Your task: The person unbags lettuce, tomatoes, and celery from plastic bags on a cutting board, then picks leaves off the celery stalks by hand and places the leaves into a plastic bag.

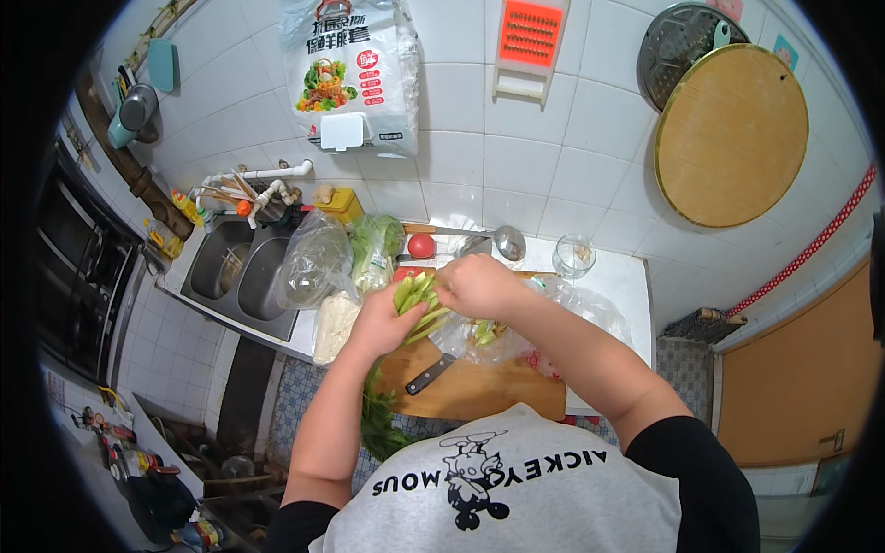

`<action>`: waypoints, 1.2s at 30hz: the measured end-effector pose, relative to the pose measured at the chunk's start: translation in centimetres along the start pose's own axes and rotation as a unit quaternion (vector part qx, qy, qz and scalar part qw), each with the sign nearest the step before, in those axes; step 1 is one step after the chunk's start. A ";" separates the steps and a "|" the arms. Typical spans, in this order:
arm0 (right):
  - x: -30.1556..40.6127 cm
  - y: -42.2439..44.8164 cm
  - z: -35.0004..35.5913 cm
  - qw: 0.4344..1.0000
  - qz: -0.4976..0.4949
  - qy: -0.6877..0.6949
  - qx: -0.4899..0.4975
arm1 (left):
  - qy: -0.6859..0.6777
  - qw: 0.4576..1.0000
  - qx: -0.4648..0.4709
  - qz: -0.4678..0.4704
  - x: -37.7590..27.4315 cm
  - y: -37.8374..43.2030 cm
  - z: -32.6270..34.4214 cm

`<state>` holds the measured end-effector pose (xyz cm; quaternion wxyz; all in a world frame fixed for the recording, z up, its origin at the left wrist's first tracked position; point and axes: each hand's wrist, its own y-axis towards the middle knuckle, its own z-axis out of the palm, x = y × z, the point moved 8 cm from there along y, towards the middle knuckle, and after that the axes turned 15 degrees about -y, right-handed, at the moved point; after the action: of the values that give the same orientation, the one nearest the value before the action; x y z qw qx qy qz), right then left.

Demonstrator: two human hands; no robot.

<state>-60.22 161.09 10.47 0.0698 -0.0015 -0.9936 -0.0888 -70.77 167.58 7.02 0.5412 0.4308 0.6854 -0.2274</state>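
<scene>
My left hand (388,321) is wrapped around a bunch of celery (415,294), its pale cut ends facing up and away. Dark green leaves (380,422) hang past the front edge of the wooden cutting board (498,390). My right hand (477,282) is curled, with its fingertips at the cut ends; the exact pinch is hidden. Below the celery, a knife (430,374) lies on the board with its dark riveted handle towards me. Its blade is partly covered by a clear plastic bag (453,339). Celery trimmings (487,333) lie on the plastic right of the knife.
Behind my hands are a tomato (421,246), a ladle (509,243), bagged leafy greens (375,242) and a glass bowl (574,256). A filled plastic bag (314,263) and a pale wrapped block (336,328) stand left, beside the double sink (266,276).
</scene>
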 end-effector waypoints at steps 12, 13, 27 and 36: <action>-9.7 -0.1 8.1 0.835 0.312 0.450 -0.050 | 0.043 0.998 -0.033 -0.025 0.8 -0.6 1.3; -9.8 -0.5 8.5 0.835 0.309 0.452 -0.047 | 0.009 0.999 -0.033 -0.040 1.4 -0.9 0.8; -3.4 -1.8 6.0 0.924 0.086 0.371 0.022 | -0.030 0.996 0.023 -0.085 4.2 -1.3 0.4; -1.8 -1.2 3.2 0.947 0.093 0.307 0.015 | 0.027 0.996 0.038 -0.074 2.3 -0.6 1.0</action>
<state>-58.94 160.52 6.93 0.3800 -0.0657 -0.9205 -0.0627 -70.84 167.32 4.44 0.4872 0.4052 0.7208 -0.2809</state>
